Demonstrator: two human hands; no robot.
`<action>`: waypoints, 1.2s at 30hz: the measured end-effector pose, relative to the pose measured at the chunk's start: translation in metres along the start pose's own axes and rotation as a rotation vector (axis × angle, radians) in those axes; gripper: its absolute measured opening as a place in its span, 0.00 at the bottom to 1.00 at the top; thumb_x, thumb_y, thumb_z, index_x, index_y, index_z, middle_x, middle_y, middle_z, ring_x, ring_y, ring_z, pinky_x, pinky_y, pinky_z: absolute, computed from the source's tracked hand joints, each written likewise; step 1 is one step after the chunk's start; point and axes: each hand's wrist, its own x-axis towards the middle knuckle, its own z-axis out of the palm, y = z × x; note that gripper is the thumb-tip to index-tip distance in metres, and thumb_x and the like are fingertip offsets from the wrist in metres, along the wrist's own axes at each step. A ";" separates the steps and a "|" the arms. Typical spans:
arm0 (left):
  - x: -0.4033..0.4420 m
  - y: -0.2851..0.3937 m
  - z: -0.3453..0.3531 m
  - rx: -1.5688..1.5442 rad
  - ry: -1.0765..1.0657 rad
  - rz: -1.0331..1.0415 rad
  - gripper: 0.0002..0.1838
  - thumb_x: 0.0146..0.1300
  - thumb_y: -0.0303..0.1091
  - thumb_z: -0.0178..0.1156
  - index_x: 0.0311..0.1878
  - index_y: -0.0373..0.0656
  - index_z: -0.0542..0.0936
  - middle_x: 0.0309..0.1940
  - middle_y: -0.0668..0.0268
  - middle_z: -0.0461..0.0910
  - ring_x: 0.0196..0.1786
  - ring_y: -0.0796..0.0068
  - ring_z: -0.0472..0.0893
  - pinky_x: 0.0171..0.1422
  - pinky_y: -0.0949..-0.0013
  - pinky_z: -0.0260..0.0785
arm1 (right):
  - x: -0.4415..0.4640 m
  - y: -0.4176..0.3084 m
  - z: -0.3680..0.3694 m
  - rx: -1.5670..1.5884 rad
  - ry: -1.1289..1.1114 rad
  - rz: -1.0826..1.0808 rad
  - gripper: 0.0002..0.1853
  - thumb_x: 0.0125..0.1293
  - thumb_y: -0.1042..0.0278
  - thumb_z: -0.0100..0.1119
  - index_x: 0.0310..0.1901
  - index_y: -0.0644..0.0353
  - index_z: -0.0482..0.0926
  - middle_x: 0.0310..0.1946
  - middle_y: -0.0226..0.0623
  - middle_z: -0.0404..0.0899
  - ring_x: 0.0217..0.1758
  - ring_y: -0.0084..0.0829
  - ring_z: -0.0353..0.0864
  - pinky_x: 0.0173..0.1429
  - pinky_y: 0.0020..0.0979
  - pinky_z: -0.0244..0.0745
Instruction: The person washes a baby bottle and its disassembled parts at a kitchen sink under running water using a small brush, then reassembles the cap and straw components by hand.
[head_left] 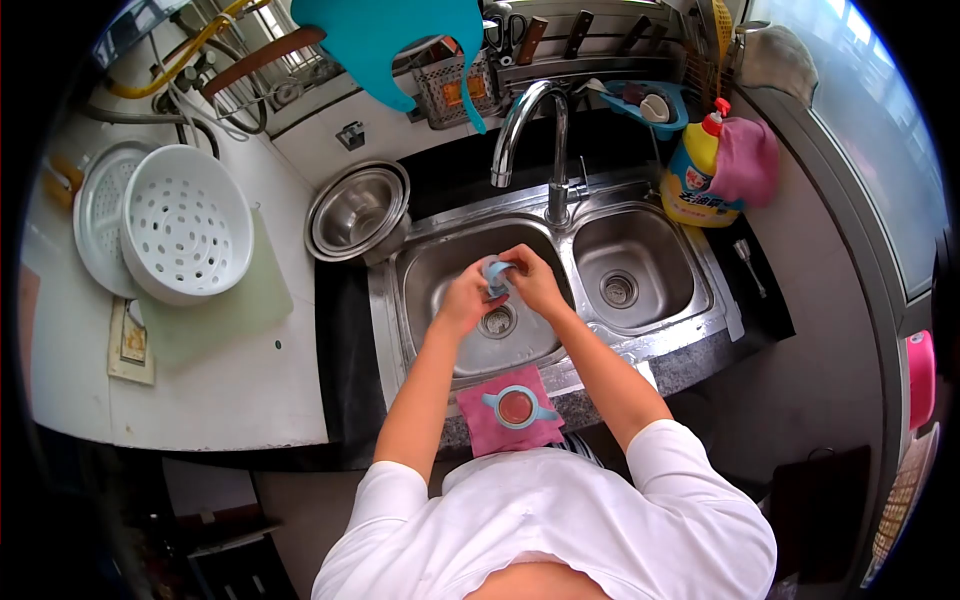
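Observation:
Over the left basin of the steel sink (420,290), my left hand (468,297) and my right hand (533,280) both grip a small light-blue and whitish piece (496,275). It looks like a cup lid, but fingers cover much of it. The fingers of both hands are closed around its edges. Nearer my body, a light-blue two-handled cup (515,406) sits on a folded pink cloth (480,420) at the counter's front edge. Its round reddish-brown middle faces up.
A chrome faucet (558,140) arches behind the basins. Nested steel bowls (355,212) stand left of the sink, with a white colander (188,222) further left. At the right are a yellow pump bottle (695,175), a draped pink cloth (745,160) and a small brush (749,265).

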 end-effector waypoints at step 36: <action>0.022 0.011 0.035 0.756 0.363 0.217 0.15 0.51 0.37 0.60 0.38 0.36 0.79 0.24 0.66 0.79 0.25 0.79 0.76 0.31 0.77 0.67 | 0.027 -0.051 -0.067 0.155 -0.260 0.141 0.13 0.58 0.70 0.54 0.45 0.63 0.73 0.33 0.32 0.77 0.35 0.21 0.74 0.41 0.22 0.69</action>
